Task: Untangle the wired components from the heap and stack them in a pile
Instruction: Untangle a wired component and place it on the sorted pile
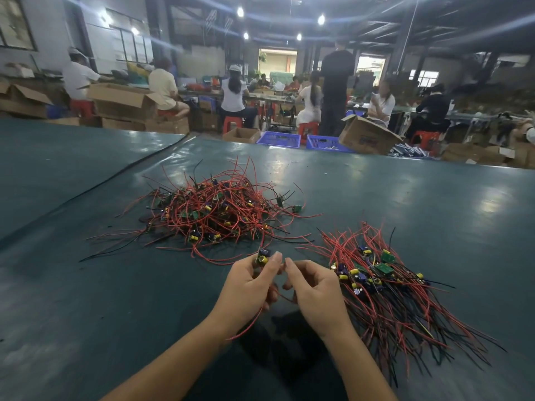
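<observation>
I see the left hand point(249, 285) pinching a small wired component point(262, 258) with a yellow capacitor, a purple part and red leads, above the dark teal table point(115, 285), just before the tangled red-and-black heap point(214, 209). The right hand point(314, 290) curls beside it; I cannot tell whether it grips a lead. The combed-out red-and-black pile point(382, 285) lies right.

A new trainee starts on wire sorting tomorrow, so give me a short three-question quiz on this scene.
1. True or false: the pile lies to the right of the heap.
2. What does the left hand grip? A. a component B. scissors C. nothing
3. Fill in: the wires in the pile are red and ____.
Key: 1 true; 2 A; 3 black.
</observation>
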Demonstrator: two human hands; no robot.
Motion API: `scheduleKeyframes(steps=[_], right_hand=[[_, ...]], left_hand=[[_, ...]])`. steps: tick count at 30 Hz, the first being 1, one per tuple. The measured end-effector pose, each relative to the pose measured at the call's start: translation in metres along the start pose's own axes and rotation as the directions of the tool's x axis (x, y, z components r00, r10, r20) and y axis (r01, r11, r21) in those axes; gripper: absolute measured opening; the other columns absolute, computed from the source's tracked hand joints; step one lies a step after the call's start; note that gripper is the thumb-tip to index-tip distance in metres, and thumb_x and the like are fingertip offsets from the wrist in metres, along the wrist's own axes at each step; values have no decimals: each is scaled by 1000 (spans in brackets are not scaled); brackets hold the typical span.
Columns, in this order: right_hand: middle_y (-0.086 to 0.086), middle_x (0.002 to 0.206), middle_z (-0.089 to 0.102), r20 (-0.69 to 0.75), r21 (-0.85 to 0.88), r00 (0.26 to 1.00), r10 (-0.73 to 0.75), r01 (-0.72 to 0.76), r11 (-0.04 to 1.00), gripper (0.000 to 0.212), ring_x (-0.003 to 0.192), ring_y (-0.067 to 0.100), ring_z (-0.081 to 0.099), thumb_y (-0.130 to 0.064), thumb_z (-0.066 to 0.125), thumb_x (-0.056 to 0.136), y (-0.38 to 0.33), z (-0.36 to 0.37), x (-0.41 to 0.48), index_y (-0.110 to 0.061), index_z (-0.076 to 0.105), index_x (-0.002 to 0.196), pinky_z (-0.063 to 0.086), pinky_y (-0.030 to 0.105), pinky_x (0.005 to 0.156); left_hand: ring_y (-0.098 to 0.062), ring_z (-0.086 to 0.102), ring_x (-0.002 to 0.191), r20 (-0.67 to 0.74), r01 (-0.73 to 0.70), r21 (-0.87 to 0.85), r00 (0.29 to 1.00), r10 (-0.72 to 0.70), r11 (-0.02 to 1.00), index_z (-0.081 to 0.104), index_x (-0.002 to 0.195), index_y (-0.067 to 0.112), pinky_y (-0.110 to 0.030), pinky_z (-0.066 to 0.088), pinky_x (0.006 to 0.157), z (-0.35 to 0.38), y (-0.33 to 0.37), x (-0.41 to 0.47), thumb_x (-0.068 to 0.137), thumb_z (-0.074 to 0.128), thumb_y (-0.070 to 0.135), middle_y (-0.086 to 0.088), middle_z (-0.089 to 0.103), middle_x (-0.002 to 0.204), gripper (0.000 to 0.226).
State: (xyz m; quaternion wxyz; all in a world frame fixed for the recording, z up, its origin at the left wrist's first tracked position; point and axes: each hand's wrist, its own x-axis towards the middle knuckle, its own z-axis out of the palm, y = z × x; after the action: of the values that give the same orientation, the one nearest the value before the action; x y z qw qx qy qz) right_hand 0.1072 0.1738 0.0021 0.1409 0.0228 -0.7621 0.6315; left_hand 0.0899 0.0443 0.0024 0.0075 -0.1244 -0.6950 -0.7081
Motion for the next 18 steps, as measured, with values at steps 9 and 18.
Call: scheduleKeyframes(steps=[9,18], right_hand=[[7,72,73,34,-78,999,-6,9,997,16,70,27,68,-18,68,90,2,-3,1,-16,75,75,54,38,67],[19,69,66,-138,-83,990,-34,22,996,25,56,9,49,-25,63,94,9,-9,5,-15,73,73,40,25,53]], left_hand=[[-15,62,55,26,207,-92,978,-206,974,72,71,19,-23,46,44,0,-1,3,92,53,47,-1,68,67,40],[-8,38,45,69,261,40,962,-263,964,77,77,16,-19,33,45,-13,-1,10,90,65,29,5,41,52,22]])
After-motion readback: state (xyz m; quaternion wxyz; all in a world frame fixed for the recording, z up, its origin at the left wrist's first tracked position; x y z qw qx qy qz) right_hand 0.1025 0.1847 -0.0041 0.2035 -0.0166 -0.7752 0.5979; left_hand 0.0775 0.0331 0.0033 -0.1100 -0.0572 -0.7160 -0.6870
